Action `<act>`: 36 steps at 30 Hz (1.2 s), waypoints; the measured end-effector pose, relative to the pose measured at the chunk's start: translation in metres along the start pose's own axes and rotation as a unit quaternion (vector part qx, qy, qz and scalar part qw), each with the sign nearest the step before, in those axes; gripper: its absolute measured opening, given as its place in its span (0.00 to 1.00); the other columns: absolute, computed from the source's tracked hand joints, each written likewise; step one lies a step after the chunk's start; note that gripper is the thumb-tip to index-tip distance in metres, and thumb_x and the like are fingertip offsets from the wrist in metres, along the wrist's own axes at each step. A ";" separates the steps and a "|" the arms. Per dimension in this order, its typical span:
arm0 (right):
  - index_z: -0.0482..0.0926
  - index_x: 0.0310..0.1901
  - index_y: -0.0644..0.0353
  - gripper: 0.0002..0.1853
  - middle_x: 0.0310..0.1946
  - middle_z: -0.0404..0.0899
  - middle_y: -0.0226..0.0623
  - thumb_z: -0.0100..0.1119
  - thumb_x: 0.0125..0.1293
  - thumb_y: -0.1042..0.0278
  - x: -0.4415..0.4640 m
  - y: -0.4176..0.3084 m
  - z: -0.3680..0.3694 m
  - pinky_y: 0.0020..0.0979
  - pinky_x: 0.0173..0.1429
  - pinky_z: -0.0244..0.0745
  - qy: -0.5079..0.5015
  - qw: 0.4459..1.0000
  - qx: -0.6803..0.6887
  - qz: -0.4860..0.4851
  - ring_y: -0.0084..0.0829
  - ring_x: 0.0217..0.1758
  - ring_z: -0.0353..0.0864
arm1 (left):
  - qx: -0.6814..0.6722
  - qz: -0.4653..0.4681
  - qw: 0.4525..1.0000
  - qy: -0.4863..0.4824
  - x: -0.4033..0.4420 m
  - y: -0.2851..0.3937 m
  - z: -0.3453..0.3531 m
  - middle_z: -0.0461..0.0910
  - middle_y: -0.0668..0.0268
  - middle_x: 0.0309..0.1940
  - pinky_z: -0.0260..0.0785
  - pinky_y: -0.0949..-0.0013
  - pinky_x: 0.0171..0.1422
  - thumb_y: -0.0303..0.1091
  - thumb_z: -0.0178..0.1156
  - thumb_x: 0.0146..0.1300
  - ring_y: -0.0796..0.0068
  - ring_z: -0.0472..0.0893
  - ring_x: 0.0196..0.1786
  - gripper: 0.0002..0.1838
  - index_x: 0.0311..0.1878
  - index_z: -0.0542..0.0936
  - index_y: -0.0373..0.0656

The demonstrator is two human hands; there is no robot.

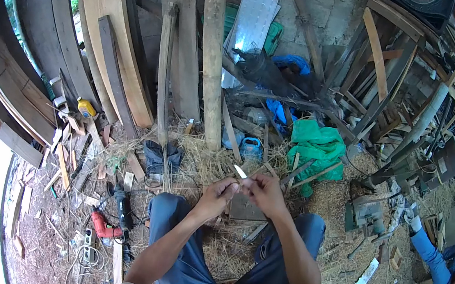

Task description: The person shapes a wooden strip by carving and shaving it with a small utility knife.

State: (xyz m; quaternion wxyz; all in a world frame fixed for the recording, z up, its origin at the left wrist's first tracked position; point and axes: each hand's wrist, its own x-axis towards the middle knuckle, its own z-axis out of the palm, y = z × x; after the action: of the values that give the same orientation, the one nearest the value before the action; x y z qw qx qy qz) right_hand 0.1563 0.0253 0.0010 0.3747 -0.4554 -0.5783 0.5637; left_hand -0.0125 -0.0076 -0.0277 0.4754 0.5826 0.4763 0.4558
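My right hand (267, 194) pinches a small, shiny white, pointed blade (240, 171) in front of me. My left hand (220, 191) curls close; I can't tell its grip. I should mind the sharp-looking edge.

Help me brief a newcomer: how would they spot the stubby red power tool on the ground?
Find the person's blue-trousered left leg. Left of it lies a long dark power tool; the stubby red power tool is at its left side. Its bright red body sets it apart from that dark tool and the pale rectangular power strip nearby.
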 end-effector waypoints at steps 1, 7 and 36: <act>0.79 0.32 0.63 0.09 0.18 0.73 0.25 0.56 0.66 0.67 0.016 0.013 -0.008 0.20 0.18 0.56 0.065 0.986 -0.091 -0.121 0.13 0.15 0.63 | 0.001 -0.004 1.000 0.001 -0.002 0.003 -0.001 0.67 0.76 0.25 0.56 0.79 0.32 0.37 0.51 0.72 0.87 0.62 0.28 0.10 0.39 0.76 0.40; 0.77 0.29 0.63 0.12 0.18 0.72 0.25 0.55 0.67 0.65 0.015 0.006 -0.026 0.20 0.17 0.53 0.043 0.995 0.086 -0.026 0.14 0.14 0.61 | -0.008 -0.057 0.998 -0.018 -0.002 0.014 -0.002 0.71 0.71 0.27 0.62 0.74 0.40 0.36 0.50 0.72 0.81 0.67 0.33 0.11 0.39 0.74 0.38; 0.77 0.35 0.65 0.09 0.21 0.72 0.26 0.56 0.68 0.67 0.011 0.000 -0.062 0.20 0.18 0.52 0.123 0.975 0.183 -0.012 0.14 0.15 0.59 | 0.022 0.000 0.998 -0.066 -0.005 0.008 -0.012 0.71 0.71 0.29 0.62 0.74 0.41 0.34 0.49 0.72 0.82 0.66 0.33 0.10 0.39 0.74 0.38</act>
State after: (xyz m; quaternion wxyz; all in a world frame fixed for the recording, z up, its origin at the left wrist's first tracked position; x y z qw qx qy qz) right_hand 0.2114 0.0554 0.0050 0.5268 -0.4378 -0.4200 0.5953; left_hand -0.0237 -0.0116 -0.0186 0.4927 0.6218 0.4540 0.4056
